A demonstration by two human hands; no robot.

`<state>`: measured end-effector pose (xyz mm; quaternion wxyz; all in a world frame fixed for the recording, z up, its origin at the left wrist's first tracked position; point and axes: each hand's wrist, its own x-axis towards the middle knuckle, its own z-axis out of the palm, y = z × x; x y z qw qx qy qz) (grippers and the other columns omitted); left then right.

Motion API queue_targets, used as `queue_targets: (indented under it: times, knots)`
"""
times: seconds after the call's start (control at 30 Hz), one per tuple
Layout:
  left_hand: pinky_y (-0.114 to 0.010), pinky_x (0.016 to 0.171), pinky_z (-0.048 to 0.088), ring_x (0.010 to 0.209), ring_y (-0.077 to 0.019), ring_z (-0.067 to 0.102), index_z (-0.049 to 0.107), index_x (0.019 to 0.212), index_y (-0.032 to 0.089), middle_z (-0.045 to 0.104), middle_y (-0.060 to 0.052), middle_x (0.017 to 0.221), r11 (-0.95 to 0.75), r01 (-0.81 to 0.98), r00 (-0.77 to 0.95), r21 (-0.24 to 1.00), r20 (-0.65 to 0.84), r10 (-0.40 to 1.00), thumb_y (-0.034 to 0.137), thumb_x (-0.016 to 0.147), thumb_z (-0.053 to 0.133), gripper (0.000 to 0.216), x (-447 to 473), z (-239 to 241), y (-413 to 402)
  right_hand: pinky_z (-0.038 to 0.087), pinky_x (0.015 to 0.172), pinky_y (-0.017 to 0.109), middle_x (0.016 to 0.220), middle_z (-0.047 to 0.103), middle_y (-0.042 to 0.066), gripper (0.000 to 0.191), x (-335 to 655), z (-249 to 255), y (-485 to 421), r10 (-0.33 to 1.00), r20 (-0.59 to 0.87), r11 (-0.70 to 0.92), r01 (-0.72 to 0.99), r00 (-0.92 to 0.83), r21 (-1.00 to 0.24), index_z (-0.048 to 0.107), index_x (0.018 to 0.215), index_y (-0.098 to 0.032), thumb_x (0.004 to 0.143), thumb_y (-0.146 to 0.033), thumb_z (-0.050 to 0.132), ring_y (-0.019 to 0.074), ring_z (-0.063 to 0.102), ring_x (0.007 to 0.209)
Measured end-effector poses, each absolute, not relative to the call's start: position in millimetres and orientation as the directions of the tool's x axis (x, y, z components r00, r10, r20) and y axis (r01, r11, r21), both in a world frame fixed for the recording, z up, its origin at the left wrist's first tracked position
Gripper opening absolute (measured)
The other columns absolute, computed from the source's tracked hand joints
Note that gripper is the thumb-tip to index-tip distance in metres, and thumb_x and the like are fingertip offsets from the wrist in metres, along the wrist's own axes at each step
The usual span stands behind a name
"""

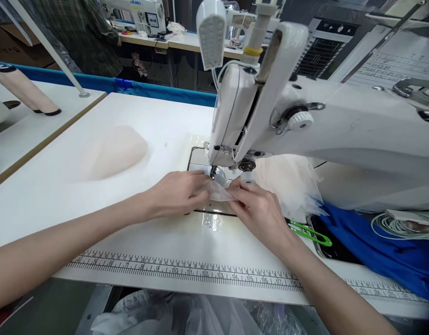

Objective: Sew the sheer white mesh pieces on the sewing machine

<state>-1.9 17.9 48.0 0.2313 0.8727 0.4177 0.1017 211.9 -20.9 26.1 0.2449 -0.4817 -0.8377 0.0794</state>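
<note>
Between my two hands a small piece of sheer, pale fabric [217, 190] is stretched just in front of the sewing machine's [231, 116] needle area. My left hand [181, 191] pinches its left end, knuckles close to the presser foot [213, 171]. At the other end, my right hand [258, 204] has its fingers closed on the fabric's edge. The metal needle plate [200, 160] lies under and behind the fabric, partly covered by my hands.
A sheer beige piece [118, 151] lies on the white table at left. Pale tulle [287, 181] is heaped right of the needle. Green thread snips [310, 232], a blue cloth [382, 251] and coiled cord [406, 225] sit at right. A printed ruler [189, 272] runs along the front edge. Behind stands another person [81, 37].
</note>
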Motion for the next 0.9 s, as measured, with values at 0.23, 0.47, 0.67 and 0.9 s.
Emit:
queue_targets:
  times: [0.23,0.47,0.67,0.9]
  knots:
    - [-0.025,0.055,0.037,0.055,-0.0102,0.048,0.057,0.061,0.016,0.051,-0.001,0.073,-0.579,0.638,0.710,0.507,-0.098,0.697,0.047,0.094,0.041,0.048,-6.1,50.1,40.9,0.036,0.050,0.021,0.061,0.065,-0.001,0.026,210.2,19.7,-13.3,0.822,0.472,0.520,0.760,-0.319,-0.391,0.075,0.097,-0.020,0.096,-0.026,0.050,0.0100,0.054,0.051]
    - [-0.025,0.054,0.036,0.056,-0.0088,0.047,0.069,0.071,0.019,0.055,-0.002,0.079,-0.698,0.536,0.777,0.475,0.044,0.627,0.043,0.098,0.036,0.049,-13.9,39.7,27.2,0.038,0.056,0.024,0.077,0.073,-0.002,0.020,207.5,26.7,-22.8,0.819,0.383,0.555,0.758,-0.427,-0.343,0.075,0.092,-0.025,0.093,-0.025,0.055,0.0126,0.061,0.067]
    - [-0.032,0.068,0.041,0.087,-0.0186,0.060,0.071,0.093,0.021,0.069,-0.004,0.102,-0.880,0.460,0.835,-0.121,0.396,0.382,0.027,0.095,0.050,0.022,-17.4,14.3,-2.3,0.041,0.088,0.036,0.102,0.075,0.000,0.018,207.2,25.6,-30.3,0.657,0.440,0.712,0.696,-0.612,-0.094,0.074,0.086,-0.022,0.088,-0.012,0.058,0.0207,0.060,0.106]
    - [-0.036,0.099,0.035,0.121,-0.0180,0.055,0.065,0.117,0.020,0.068,-0.004,0.122,-0.845,0.492,0.829,-0.210,0.410,0.381,0.028,0.099,0.048,0.027,-18.3,10.1,-10.9,0.039,0.095,0.036,0.093,0.076,0.000,0.021,205.5,23.6,-30.2,0.650,0.449,0.729,0.670,-0.613,-0.140,0.072,0.089,-0.019,0.090,-0.009,0.053,0.0169,0.065,0.094]
